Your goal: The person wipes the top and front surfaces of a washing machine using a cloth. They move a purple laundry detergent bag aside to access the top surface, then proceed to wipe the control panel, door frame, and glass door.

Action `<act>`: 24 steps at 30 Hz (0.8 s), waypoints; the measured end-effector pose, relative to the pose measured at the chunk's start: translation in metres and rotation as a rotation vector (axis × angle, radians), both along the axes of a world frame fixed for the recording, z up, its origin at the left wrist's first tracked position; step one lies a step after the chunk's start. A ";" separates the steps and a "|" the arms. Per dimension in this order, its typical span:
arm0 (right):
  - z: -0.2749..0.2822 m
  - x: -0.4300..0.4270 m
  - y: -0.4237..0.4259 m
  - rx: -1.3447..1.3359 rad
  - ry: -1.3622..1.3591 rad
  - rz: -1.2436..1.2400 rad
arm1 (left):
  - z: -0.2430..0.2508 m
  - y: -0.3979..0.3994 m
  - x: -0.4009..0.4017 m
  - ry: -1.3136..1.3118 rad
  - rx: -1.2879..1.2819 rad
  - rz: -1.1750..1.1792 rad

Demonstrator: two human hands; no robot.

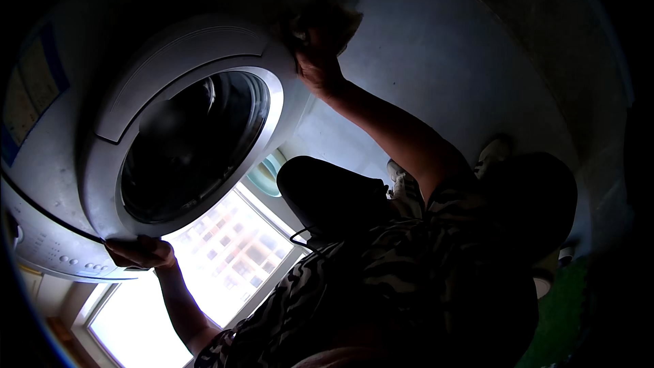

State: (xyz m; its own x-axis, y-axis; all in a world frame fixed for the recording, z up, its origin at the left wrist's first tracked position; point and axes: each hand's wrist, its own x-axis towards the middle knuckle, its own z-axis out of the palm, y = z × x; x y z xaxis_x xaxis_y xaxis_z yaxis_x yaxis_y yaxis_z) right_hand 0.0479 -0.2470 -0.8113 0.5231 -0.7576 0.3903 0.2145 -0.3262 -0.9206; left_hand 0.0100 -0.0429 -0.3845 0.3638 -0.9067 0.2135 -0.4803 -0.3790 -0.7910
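A front-loading washing machine with a round door (196, 145) fills the left of the view. My left hand (140, 253) is at the lower edge of the door ring in the picture, beside the control panel (66, 255); its fingers are bent and partly in shadow, so its grip is unclear. Near the opposite end of the door, my right hand (319, 64) is closed on a crumpled cloth (350, 30) in deep shadow, by the machine's dark edge. The door looks shut, and its glass is dark.
A bright window (235, 245) stands behind my left arm. A pale green basin (268, 176) lies beside my knee. My shoes (401, 179) are on the grey floor (424, 61). Something green (557, 312) is at the lower right. A label (33, 92) is stuck on the machine.
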 end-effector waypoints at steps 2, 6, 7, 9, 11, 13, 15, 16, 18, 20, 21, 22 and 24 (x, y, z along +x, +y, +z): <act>-0.031 -0.029 0.037 -0.023 0.043 0.300 | -0.001 0.002 0.000 0.011 -0.030 -0.008; -0.069 -0.073 0.067 -0.307 0.282 0.613 | -0.005 -0.001 -0.002 -0.022 -0.005 -0.001; -0.068 -0.075 0.067 -0.317 0.295 0.549 | -0.007 -0.003 -0.001 -0.026 -0.003 0.001; -0.084 -0.065 0.058 -0.452 0.359 0.640 | -0.006 -0.008 0.003 0.016 -0.010 -0.058; -0.072 -0.038 0.039 -0.322 0.300 0.295 | 0.001 0.001 0.003 -0.023 0.015 -0.031; -0.049 -0.006 -0.002 -0.192 0.174 0.115 | -0.001 0.009 0.000 -0.074 0.025 0.008; -0.015 0.018 -0.033 -0.152 0.167 0.018 | 0.004 0.010 -0.004 -0.082 0.034 -0.009; -0.003 0.028 -0.047 -0.062 0.120 0.016 | 0.001 0.002 -0.002 -0.075 0.018 -0.027; 0.020 0.036 -0.079 0.126 -0.039 0.001 | -0.006 0.004 0.007 -0.016 -0.026 -0.059; 0.068 0.028 -0.129 0.994 -0.578 0.280 | -0.004 0.004 0.007 0.006 -0.057 -0.077; 0.070 0.022 -0.144 1.116 -0.671 0.378 | -0.007 0.002 0.010 0.035 -0.063 -0.107; 0.073 0.020 -0.158 1.257 -0.762 0.476 | -0.006 0.002 0.011 0.058 -0.076 -0.113; 0.113 -0.002 -0.170 1.508 -0.636 0.588 | -0.005 0.006 0.010 0.038 -0.089 -0.109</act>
